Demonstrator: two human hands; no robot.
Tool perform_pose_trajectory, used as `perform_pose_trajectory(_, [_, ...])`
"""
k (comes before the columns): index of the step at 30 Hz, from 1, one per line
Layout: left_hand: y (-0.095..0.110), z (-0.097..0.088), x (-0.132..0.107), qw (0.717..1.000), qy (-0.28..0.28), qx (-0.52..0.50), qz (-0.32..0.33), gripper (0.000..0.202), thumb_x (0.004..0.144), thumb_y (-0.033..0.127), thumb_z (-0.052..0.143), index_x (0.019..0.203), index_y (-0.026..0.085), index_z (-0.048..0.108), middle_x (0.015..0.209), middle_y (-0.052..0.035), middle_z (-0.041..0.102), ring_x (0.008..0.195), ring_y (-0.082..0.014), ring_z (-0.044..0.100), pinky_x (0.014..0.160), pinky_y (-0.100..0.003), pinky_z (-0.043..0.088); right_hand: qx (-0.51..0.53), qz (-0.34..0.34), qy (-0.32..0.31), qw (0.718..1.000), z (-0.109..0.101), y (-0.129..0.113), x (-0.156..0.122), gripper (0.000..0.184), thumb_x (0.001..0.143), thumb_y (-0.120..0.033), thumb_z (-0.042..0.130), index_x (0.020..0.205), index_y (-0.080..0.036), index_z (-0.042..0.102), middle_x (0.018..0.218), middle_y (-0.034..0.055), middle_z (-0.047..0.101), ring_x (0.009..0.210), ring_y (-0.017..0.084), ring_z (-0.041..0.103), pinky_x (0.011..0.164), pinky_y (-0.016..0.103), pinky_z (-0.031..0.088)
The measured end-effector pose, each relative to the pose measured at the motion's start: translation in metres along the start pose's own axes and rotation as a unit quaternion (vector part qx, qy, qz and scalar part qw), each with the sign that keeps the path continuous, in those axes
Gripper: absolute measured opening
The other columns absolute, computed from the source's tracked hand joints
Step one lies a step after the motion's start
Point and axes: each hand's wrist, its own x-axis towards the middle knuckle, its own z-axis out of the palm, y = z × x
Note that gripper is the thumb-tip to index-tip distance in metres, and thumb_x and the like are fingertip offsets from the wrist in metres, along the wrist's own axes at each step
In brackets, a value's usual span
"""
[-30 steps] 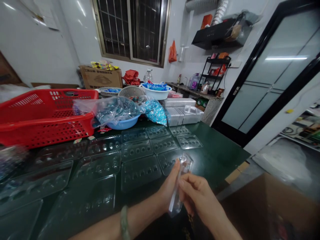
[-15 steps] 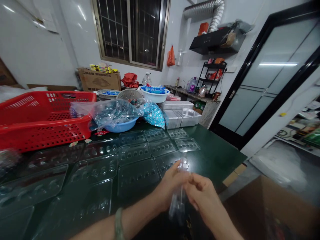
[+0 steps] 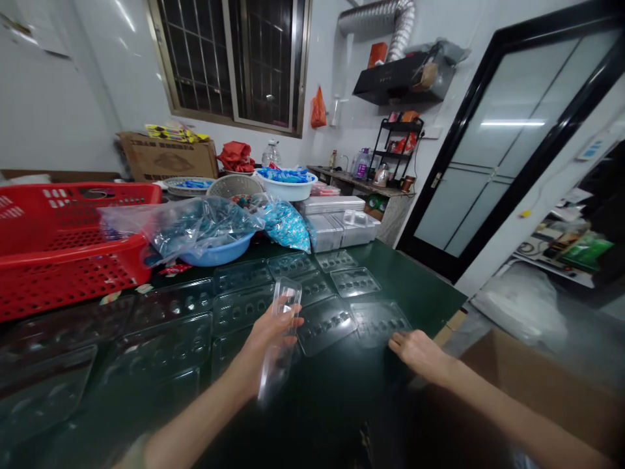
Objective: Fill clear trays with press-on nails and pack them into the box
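My left hand (image 3: 269, 329) is closed on a stack of clear plastic blister trays (image 3: 278, 339), held on edge above the dark green table (image 3: 424, 290). My right hand (image 3: 416, 348) lies low on the table with its fingers stretched toward a single clear blister tray (image 3: 381, 320) at the table's right side, its fingertips at that tray's near edge. Several more clear blister trays (image 3: 293, 286) lie flat in rows across the table in front of both hands.
A red perforated basket (image 3: 58, 241) stands at the left. Behind the trays are a blue basin (image 3: 219, 251) under a clear bag, a blue-filled bag (image 3: 287, 225), stacked clear boxes (image 3: 339, 225) and a white bowl (image 3: 286, 185). A cardboard box (image 3: 527, 391) stands at the lower right.
My hands have come apart: the right let go of the stack and moved right to a tray lying on the table; the left carried the stack leftward. The view swung right.
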Motion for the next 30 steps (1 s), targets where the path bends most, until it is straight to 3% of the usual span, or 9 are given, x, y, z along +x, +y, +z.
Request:
perform_pose_trajectory(4, [-0.003,-0.001,-0.003,1.0,-0.01,-0.013,-0.005,0.059,0.078,0.04,0.054,0.131,0.022,0.035,0.127,-0.0118,0.047,0.11,-0.0291,0.048,0.079,-0.039,0.041,-0.036,-0.035,-0.044,0.998,0.006,0.018,0.003,0.017,0.077,-0.003,0.046,0.079,-0.016,0.056,0.077,0.0062,0.062,0.067,0.016,0.06,0.053,0.025,0.035])
perform_pose_trajectory(9, [-0.007,-0.003,-0.004,0.998,-0.027,-0.045,-0.032,0.058,0.078,0.043,0.054,0.13,0.023,0.036,0.125,-0.0109,0.047,0.11,-0.0287,0.048,0.078,-0.037,0.042,-0.076,-0.01,-0.064,0.995,0.005,0.035,0.017,0.019,0.075,-0.001,0.046,0.083,-0.014,0.057,0.078,0.0086,0.063,0.068,0.017,0.062,0.054,0.025,0.037])
perform_pose_trajectory(15, [-0.007,-0.009,-0.01,0.996,-0.034,-0.073,-0.034,0.059,0.077,0.044,0.055,0.129,0.021,0.038,0.121,-0.0122,0.048,0.107,-0.0294,0.049,0.076,-0.037,0.042,-0.098,-0.021,-0.068,0.993,-0.003,0.039,0.008,0.019,0.073,-0.001,0.047,0.082,-0.014,0.057,0.079,0.0078,0.064,0.068,0.018,0.062,0.055,0.025,0.038])
perform_pose_trajectory(21, [-0.006,-0.014,-0.015,0.995,-0.029,-0.087,-0.05,0.058,0.078,0.044,0.053,0.129,0.021,0.038,0.122,-0.0129,0.048,0.106,-0.0297,0.049,0.077,-0.039,0.043,-0.1,-0.052,-0.069,0.991,0.004,0.047,-0.01,0.023,0.072,0.002,0.046,0.081,-0.015,0.059,0.076,0.0062,0.064,0.07,0.017,0.062,0.057,0.025,0.038])
perform_pose_trajectory(30, [-0.004,-0.012,-0.02,0.979,-0.043,-0.178,-0.087,0.055,0.083,0.048,0.044,0.129,0.019,0.037,0.116,-0.0147,0.052,0.1,-0.0299,0.054,0.073,-0.04,0.044,-0.08,-0.036,-0.058,0.994,0.003,0.056,0.015,0.021,0.076,0.0,0.047,0.078,-0.015,0.061,0.074,0.0055,0.065,0.068,0.015,0.062,0.057,0.023,0.038])
